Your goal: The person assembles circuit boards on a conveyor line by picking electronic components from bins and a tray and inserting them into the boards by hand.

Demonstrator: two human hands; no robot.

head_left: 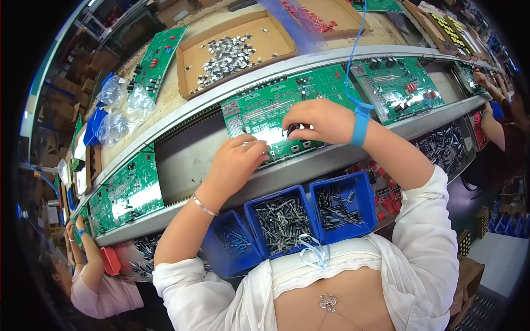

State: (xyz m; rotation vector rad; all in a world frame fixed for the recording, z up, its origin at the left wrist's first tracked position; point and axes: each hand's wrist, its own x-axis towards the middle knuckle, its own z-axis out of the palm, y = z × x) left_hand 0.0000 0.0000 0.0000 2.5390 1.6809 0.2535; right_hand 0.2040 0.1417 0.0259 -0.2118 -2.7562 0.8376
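Under both hands lies a green circuit board (255, 112), set in a metal conveyor rail. My right hand (323, 120) wears a blue wrist strap and pinches a small dark electronic component (291, 130) with thin leads just above the board. At the board's near edge is my left hand (236, 161), its fingers curled together. Whatever its fingertips may hold is too small to make out. Close to the right hand, small white-and-black parts (295, 148) stand along the board's near edge.
Blue bins (284, 223) of leaded components stand between me and the rail (201, 212). Beyond the rail sits a cardboard tray (187, 55) of small metallic parts. More boards lie left (132, 190) and right (397, 85). A blue cord (350, 60) runs to my strap. Other people work at both sides.
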